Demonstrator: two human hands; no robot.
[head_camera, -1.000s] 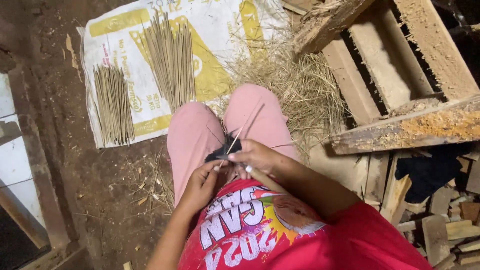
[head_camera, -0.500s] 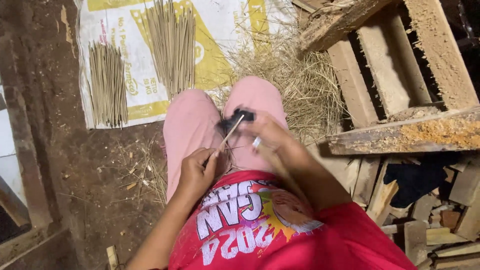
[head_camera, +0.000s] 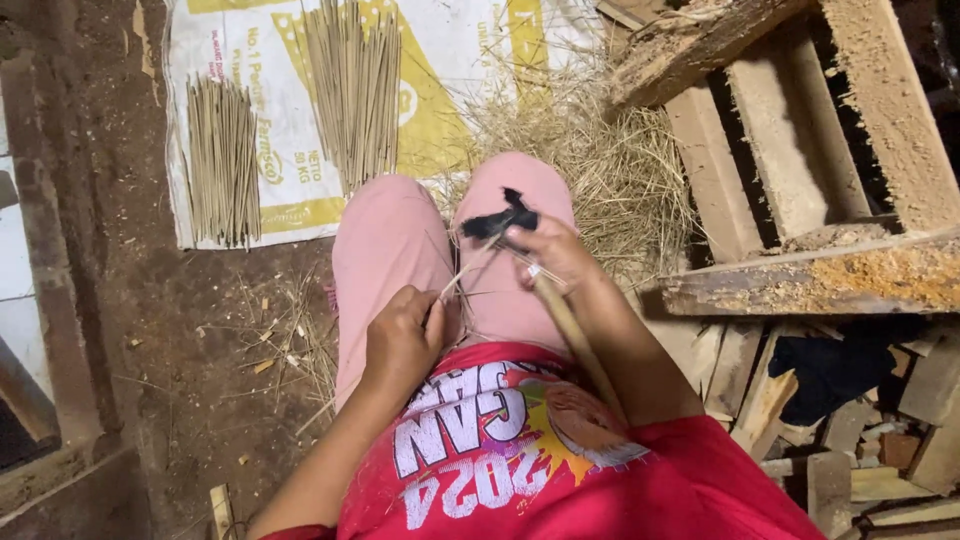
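I sit with pink-trousered knees (head_camera: 390, 240) up. My right hand (head_camera: 555, 255) grips a knife with a long wooden handle (head_camera: 570, 335) that runs back along my forearm; a black wrap (head_camera: 500, 222) sits at its blade end. My left hand (head_camera: 400, 340) is closed on a thin pale sliver of bamboo (head_camera: 462, 282) that runs up to the blade over my right knee. Both hands are close together above my lap.
A white and yellow sack (head_camera: 290, 110) lies on the dirt floor ahead, with two bundles of thin sticks (head_camera: 355, 85) (head_camera: 222, 155) on it. Dry shavings (head_camera: 590, 150) pile past my knees. Rough wooden planks and offcuts (head_camera: 800, 280) stack up on the right.
My right hand has pushed the knife forward along the sliver, away from my body, toward my knee. My left hand has stayed low in my lap, holding the sliver's near end.
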